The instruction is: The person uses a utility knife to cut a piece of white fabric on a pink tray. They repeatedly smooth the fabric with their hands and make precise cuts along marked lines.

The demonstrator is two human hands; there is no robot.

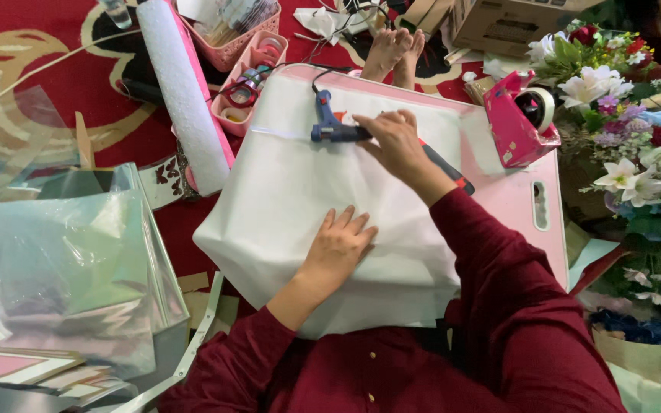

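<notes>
Pressing flat on a large sheet of white paper (292, 199), the left hand (338, 245) lies open with fingers spread, its grip around nothing. The paper covers most of a low pink table (522, 206), and its near edge hangs toward the person's lap.

Beyond the left hand, the right hand (395, 141) has its grip closed on a blue glue gun (330, 126) that lies on the paper's far part, nozzle end to the left of the fingers; a black cord runs up from it. Something dark with a red edge (449, 172) shows under the right wrist; what it is cannot be told.

To the right of the right hand stands a bright pink tape dispenser (518, 118) holding a roll of tape, on the table's far corner. Farther right lies a heap of mixed flowers (629, 122), white, red and purple. Left of the glue gun, off the table, are a white foam roll (181, 92) and pink trays of small rolls (250, 76). Well left of the left hand lie shiny clear wrapping sheets (63, 268) on the red carpet (32, 69). A brown cardboard box (506, 23) sits beyond the table.
</notes>
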